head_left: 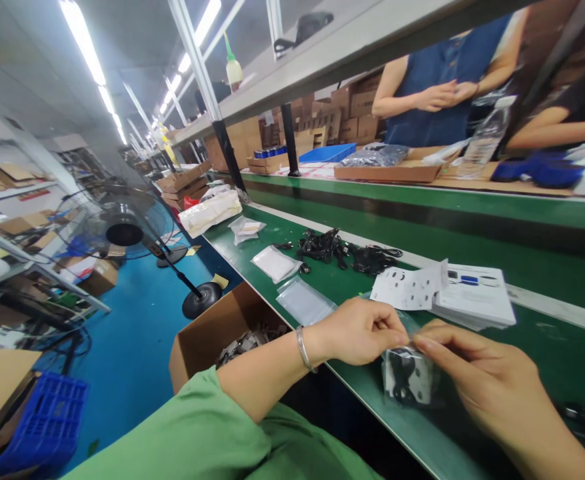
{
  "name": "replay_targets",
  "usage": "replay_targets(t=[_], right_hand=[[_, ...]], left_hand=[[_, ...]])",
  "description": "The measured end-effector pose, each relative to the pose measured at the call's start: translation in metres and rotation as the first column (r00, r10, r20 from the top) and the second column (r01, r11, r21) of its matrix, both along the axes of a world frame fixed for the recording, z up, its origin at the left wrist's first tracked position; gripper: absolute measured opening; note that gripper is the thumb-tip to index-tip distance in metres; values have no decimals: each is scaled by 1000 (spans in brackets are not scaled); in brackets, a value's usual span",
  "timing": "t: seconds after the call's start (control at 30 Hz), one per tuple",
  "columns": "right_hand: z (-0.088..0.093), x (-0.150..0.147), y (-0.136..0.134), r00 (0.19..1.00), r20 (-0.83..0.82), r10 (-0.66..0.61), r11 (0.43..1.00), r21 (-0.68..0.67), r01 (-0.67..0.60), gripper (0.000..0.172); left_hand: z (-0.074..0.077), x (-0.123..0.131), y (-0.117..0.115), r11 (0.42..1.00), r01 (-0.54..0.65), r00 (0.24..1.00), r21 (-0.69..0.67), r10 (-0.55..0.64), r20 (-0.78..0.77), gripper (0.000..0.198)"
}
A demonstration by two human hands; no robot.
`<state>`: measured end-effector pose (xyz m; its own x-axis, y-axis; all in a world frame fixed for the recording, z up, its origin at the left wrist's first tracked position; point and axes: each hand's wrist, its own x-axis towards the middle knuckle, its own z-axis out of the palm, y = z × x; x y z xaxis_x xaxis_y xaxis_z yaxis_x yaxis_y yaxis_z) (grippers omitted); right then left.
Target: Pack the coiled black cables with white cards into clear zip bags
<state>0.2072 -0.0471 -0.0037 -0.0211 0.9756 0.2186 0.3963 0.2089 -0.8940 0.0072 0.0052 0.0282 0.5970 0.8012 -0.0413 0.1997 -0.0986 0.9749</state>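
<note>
Between my hands, over the green bench, hangs a clear plastic bag (pixel 408 380) with a black cable and a folded printed sheet inside. My left hand (pixel 362 330), a silver bangle on its wrist, pinches the bag's top edge. The fingers of my right hand (pixel 477 370) are closed on the same edge from the other side. Just beyond them a stack of printed leaflets (pixel 477 297) lies with one spotted sheet (pixel 405 288) folded out to the left. Bundled black cables (pixel 322 245) sit farther back. Left of them are flat clear bags (pixel 305 301).
An open cardboard box (pixel 185 353) with small packets stands below the bench edge. A standing fan (pixel 127 233) is on the blue floor. Overhead runs a shelf (pixel 332 67). Across the bench, a person in a blue top (pixel 432 93) is near a water bottle (pixel 485 140).
</note>
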Motion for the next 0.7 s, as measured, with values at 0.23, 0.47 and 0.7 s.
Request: replay_targets(t=[0.23,0.47,0.7], right_hand=[[-1,-9,0,986,-34,162,980,-108,-165,36],[-17,-1,12,996,54,67,974,-222,-54,43],[-21,-1,14,987,91,129,970,-221,-106,44]], left_hand=[[31,-58,-5,995,89,983,42,-81,-163,17],[74,-136,16,900,-50,490,433,400,-774,20],[3,-85,12,915,-22,597,402,334,-729,38]])
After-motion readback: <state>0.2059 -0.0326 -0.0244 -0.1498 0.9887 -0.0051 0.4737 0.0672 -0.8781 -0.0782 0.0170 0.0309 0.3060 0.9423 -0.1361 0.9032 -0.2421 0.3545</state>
